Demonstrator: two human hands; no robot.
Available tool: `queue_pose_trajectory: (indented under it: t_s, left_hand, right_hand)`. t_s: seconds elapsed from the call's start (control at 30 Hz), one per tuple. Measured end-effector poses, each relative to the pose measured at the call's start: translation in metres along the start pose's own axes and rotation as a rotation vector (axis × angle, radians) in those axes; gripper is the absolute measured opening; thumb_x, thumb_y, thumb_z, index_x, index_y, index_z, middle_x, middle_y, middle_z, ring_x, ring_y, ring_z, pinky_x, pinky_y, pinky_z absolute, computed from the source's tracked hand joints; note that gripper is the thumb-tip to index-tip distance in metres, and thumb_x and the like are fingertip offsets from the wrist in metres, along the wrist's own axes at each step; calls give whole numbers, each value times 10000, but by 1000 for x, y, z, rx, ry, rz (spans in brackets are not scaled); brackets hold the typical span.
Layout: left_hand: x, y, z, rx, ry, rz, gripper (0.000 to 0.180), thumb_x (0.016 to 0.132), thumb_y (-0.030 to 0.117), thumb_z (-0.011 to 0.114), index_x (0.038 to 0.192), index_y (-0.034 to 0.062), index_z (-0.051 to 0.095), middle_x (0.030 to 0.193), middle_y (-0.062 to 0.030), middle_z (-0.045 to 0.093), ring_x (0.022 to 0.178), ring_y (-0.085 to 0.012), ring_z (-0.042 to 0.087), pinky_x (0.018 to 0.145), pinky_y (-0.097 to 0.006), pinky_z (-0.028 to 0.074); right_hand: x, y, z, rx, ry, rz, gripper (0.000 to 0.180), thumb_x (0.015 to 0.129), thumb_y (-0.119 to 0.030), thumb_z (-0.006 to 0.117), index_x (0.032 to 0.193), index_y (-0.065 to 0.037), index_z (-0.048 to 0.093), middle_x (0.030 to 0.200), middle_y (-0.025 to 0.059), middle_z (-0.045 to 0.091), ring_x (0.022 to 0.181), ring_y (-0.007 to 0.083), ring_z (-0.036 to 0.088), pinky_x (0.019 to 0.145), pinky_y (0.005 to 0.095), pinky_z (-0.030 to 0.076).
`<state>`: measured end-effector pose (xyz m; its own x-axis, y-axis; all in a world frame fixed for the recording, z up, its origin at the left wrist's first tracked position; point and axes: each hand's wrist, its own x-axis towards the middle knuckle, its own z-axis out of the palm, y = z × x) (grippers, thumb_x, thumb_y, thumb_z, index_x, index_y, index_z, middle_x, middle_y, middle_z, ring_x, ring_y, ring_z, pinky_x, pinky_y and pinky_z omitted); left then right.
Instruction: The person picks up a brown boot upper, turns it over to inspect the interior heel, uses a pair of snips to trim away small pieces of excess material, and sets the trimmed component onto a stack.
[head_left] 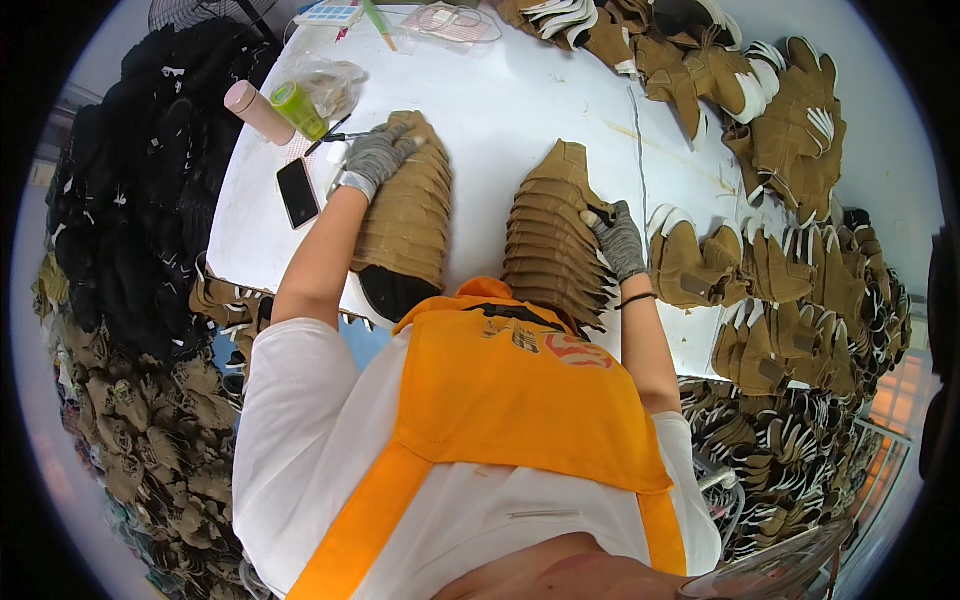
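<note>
Two long overlapping stacks of brown suede-like shoe-upper pieces lie side by side on the white table. On the left stack (405, 215) rests my left hand (376, 158), in a grey glove, its fingers stretched over the upper left part. A dark pen (345, 136) sits against that hand; whether it is held I cannot tell. My right hand (620, 243), also gloved in grey, is bent around the right edge of the right stack (553, 235), thumb and fingers closed on a piece's edge. A black piece (398, 292) shows at the near end of the left stack.
Left on the table (480, 95) are a phone (297, 193), a pink bottle (259, 112), a green-yellow cup (298, 109) and a plastic bag (332, 86). Brown boot uppers with white linings (695, 260) stand along the right. Black pieces (130, 190) are heaped beyond the left edge.
</note>
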<state>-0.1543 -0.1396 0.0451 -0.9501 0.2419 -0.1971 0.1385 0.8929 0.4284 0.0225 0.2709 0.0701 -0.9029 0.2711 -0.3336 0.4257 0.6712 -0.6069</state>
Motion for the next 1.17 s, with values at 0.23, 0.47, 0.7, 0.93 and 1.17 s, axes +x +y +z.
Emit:
queue_pose_trajectory:
  t_s: [0.23,0.47,0.7,0.93,1.17]
  left_hand:
    - [-26,88,25,-7,-9,69,613,853,560,559,1314,157,544,1374,-133,493,1259,-304,469,1056,-365,358]
    - [-21,82,24,-146,-74,-126,625,845,555,573,1322,153,538,1273,-146,579,1188,-303,537,1029,-380,384]
    - [-21,76,25,-149,-35,-145,626,841,594,551,1311,181,553,1241,-132,604,1168,-300,554,1007,-392,405]
    - [-9,65,51,-226,123,145,593,848,518,572,1234,69,601,1215,-198,602,1144,-334,561,993,-398,410]
    - [29,66,64,63,31,207,687,819,593,589,1220,35,608,1155,-206,634,1117,-329,582,1006,-389,404]
  right_hand:
    - [3,7,7,-21,40,-72,762,745,-650,663,1096,10,515,954,206,652,886,309,637,785,379,499]
    - [-11,-15,12,-106,-74,-161,825,757,-659,646,1203,22,515,1055,199,656,958,280,641,833,339,501]
    - [-21,-30,5,-224,-211,11,822,773,-660,623,1197,37,523,1078,218,643,1028,315,623,867,358,484]
    - [-25,-16,13,-139,-57,3,724,815,-616,594,1133,32,546,1034,212,649,1024,334,617,927,411,445]
    - [-128,30,23,-35,404,-111,602,805,-561,629,1223,-132,568,1305,197,508,1261,267,450,1099,517,224]
